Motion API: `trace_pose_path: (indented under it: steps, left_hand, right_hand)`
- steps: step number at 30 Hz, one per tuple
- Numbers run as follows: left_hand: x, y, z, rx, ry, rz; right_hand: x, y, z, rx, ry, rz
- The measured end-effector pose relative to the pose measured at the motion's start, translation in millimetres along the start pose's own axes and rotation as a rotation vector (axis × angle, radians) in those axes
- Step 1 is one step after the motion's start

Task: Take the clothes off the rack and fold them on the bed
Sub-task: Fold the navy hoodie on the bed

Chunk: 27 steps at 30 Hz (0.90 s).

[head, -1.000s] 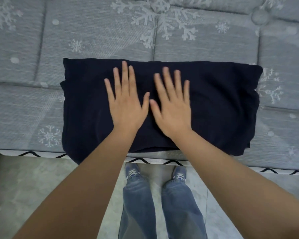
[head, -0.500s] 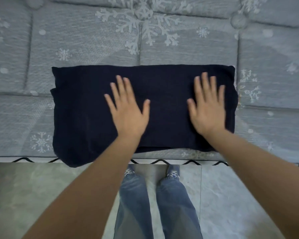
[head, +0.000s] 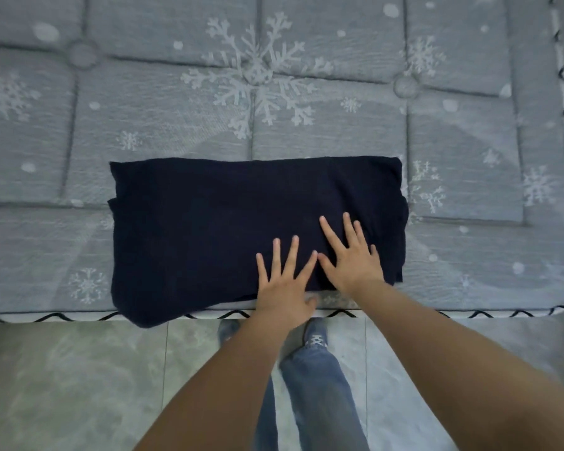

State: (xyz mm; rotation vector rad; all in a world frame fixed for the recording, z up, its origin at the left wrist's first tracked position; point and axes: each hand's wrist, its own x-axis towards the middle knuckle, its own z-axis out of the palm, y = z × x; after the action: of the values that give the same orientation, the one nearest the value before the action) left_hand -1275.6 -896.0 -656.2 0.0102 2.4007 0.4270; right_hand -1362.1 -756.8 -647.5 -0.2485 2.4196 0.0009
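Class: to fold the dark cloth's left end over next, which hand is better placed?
Left. The left hand lies nearer the dark cloth's free left end; the right hand presses near its right edge.

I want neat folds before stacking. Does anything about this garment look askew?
Yes: the dark folded garment's near-left corner sags past the mattress edge, and a layer juts out on its left side.

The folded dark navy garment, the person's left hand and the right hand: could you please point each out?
Folded dark navy garment (head: 209, 229): head view, bare middle of its top layer.
Left hand (head: 282, 288): head view, back of the hand.
Right hand (head: 352, 262): head view, back of the hand.
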Motion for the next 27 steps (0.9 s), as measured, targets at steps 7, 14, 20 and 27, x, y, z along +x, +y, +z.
trace_pose_path:
  steps: [7, 14, 20, 27]
  left_hand:
    - [-24.9, 32.5, -30.1, -0.057, -0.355, 0.089]
    - [-26.9, 76.4, -25.3, -0.147, -0.311, -0.003]
    - [-6.7, 137.1, -20.3, -0.305, -0.195, -0.134]
    - [7.1, 191.2, -6.4, -0.720, 0.125, -0.313]
  right_hand:
    - [-9.4, 16.0, -42.4, -0.131, -0.450, 0.150]
    - [-31.2, 56.8, -26.8, -0.440, -0.511, -0.099]
    - [-16.8, 98.1, -60.1, -0.801, -0.434, -0.401]
    - [28.4, 118.2, -132.5, -0.880, -0.113, -0.591]
